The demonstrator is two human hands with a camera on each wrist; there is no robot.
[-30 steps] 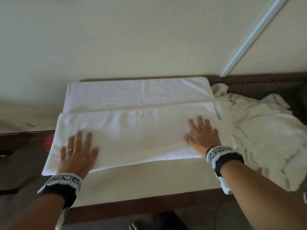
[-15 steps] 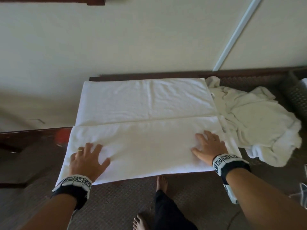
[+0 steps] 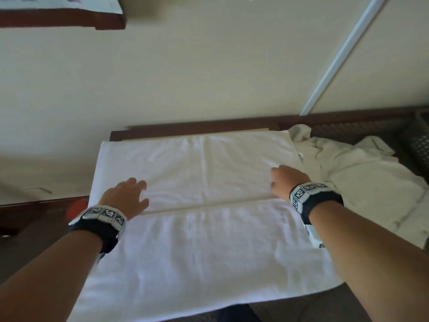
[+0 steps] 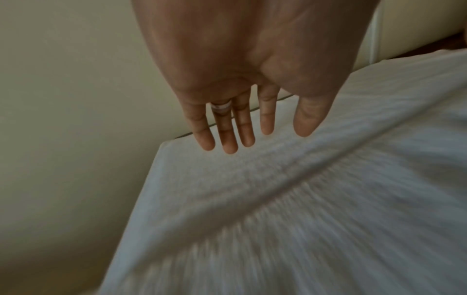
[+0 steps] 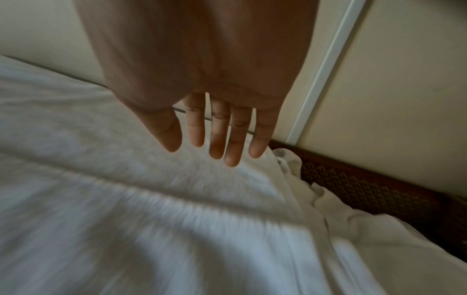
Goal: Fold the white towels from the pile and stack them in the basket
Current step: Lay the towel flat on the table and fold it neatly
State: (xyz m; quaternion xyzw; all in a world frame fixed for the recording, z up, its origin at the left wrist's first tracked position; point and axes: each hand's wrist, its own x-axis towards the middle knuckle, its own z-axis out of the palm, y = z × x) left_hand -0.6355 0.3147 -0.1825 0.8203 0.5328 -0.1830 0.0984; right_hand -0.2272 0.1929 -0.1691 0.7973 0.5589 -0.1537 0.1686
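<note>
While both hands, left hand (image 3: 126,197) and right hand (image 3: 286,182), hover spread and empty, grip the towel (image 3: 197,228) far corners evenly before folding.

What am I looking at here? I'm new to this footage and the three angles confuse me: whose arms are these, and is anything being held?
No machine here: a person wears cameras. The wide picture comes from their head; the two close ones look along each wrist at the fingers. The left hand and right hand are both flat and open, with no grip on anything, reaching over a large white terry towel spread on the table. A fold line crosses that towel. To the right lies a crumpled pile of white towels, with a dark woven basket at the far right edge.
</note>
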